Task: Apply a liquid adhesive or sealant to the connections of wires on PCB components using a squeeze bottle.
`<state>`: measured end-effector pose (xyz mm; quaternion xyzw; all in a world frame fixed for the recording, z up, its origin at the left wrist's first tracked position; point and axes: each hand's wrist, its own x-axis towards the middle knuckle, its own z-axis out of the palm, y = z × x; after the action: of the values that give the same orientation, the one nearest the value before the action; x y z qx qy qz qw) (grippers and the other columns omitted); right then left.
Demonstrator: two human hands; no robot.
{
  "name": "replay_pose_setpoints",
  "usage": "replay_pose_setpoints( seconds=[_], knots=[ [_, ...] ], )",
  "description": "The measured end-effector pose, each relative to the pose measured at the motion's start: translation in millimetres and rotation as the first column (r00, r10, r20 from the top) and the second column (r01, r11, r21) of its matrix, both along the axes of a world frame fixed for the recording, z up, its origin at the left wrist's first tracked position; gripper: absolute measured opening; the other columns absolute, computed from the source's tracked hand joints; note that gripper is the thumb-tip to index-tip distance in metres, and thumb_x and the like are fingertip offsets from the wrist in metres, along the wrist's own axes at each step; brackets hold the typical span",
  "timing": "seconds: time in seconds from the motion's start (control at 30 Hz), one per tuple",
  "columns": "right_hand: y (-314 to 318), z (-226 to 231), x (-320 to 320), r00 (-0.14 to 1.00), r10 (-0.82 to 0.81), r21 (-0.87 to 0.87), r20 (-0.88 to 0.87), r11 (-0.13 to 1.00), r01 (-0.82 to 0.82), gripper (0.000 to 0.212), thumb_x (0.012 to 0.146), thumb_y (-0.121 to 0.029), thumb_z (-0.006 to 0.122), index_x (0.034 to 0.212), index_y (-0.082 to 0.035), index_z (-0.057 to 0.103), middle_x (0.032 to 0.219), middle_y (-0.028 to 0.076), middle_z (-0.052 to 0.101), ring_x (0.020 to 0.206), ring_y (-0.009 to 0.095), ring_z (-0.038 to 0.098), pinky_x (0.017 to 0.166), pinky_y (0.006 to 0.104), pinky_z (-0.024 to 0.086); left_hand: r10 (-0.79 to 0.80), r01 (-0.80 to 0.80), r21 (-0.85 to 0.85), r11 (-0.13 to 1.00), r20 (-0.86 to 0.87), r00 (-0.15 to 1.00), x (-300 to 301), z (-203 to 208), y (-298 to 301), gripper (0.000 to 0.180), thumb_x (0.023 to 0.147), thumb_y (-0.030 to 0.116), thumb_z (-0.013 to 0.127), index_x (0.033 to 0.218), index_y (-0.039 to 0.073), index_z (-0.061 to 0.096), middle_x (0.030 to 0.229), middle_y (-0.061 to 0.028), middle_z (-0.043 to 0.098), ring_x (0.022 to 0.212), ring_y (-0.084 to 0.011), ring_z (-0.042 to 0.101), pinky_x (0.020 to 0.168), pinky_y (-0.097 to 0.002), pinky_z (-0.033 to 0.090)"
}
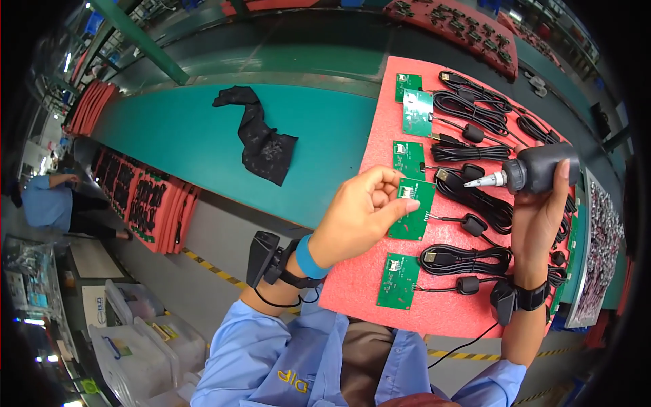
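Observation:
Between the thumb and fingers of my left hand (363, 214) is a green circuit board (411, 224), lifted by its edge and a little tilted. A black cable with a small box (472, 224) runs from its right side. My right hand (539, 227) grips a black squeeze bottle (546, 168) lying sideways, its white tapered nozzle (485, 180) pointing left toward the board but apart from it. More green boards lie on the pink foam sheet (349, 298): one nearest me (397, 281), others farther up (418, 112). Bundled black USB cables (468, 259) lie beside them.
A crumpled black cloth (264, 142) lies on the green tabletop (183, 136) to the left. Stacked pink foam sheets with dark parts (146, 203) stand beyond it, near another person (51, 200). Clear plastic bins (135, 346) sit lower left. Another loaded pink sheet (454, 30) is at the back.

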<state>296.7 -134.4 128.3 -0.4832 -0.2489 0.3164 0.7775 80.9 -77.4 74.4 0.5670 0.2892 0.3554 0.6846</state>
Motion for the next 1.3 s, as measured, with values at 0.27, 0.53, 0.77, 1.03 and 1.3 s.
replay_pose_setpoints(
  seconds=[0.27, 0.53, 0.77, 1.03, 1.3],
  knots=[
    [-5, -16, 2, 0.953, 0.043, 0.106, 0.299, 0.991, -0.078, 0.063, 0.083, -0.048, 0.052, 0.118, 0.003, 0.040, 0.102, 0.017, 0.056, 0.092, 0.024, 0.058, 0.081, 0.0318, 0.046, 0.006, 0.001, -0.174, 0.985, 0.039, 0.999, 6, 0, 8, 0.015, 0.084, 0.000, 0.055, 0.094, -0.001, 0.044, 0.077, -0.0037, 0.058, 0.064, -0.0034, 0.054, 0.052, -0.0164, 0.041],
    [-10, -30, -5, 0.791, 0.143, 0.049, 0.595, 0.976, -0.214, 0.082, 0.074, -0.064, 0.052, 0.120, 0.002, 0.036, 0.102, 0.015, 0.054, 0.091, 0.019, 0.051, 0.079, 0.0278, 0.041, 0.063, -0.052, -0.126, 0.991, 0.087, 0.994, 8, -14, 6, 0.015, 0.083, -0.002, 0.055, 0.093, -0.002, 0.044, 0.070, -0.0013, 0.056, 0.062, -0.0004, 0.051, 0.048, -0.0153, 0.037],
    [-7, -33, -14, 0.812, 0.096, 0.018, 0.576, 0.991, -0.130, 0.090, 0.064, -0.064, 0.065, 0.116, 0.004, 0.037, 0.094, 0.019, 0.058, 0.082, 0.024, 0.058, 0.073, 0.0340, 0.048, 0.069, -0.061, -0.130, 0.990, 0.058, 0.996, 10, -19, 10, 0.017, 0.081, -0.005, 0.056, 0.093, -0.001, 0.043, 0.065, 0.0022, 0.052, 0.056, 0.0017, 0.045, 0.045, -0.0149, 0.033],
    [-7, -42, -9, 0.786, 0.177, 0.098, 0.592, 0.953, -0.288, 0.089, 0.061, -0.055, 0.073, 0.117, 0.002, 0.034, 0.096, 0.020, 0.058, 0.082, 0.023, 0.058, 0.073, 0.0342, 0.047, 0.073, -0.066, -0.106, 0.992, 0.062, 0.995, 9, -22, 11, 0.019, 0.080, -0.006, 0.057, 0.092, -0.001, 0.043, 0.062, 0.0045, 0.047, 0.055, 0.0020, 0.043, 0.044, -0.0150, 0.032],
    [-1, -52, -2, 0.730, 0.207, 0.192, 0.651, 0.886, -0.422, 0.088, 0.061, -0.052, 0.074, 0.118, 0.002, 0.034, 0.096, 0.021, 0.058, 0.083, 0.024, 0.059, 0.074, 0.0345, 0.048, 0.081, -0.075, -0.091, 0.993, 0.061, 0.995, 10, -24, 11, 0.019, 0.080, -0.006, 0.057, 0.093, -0.001, 0.043, 0.063, 0.0036, 0.047, 0.056, 0.0017, 0.043, 0.044, -0.0154, 0.032]
  ],
)
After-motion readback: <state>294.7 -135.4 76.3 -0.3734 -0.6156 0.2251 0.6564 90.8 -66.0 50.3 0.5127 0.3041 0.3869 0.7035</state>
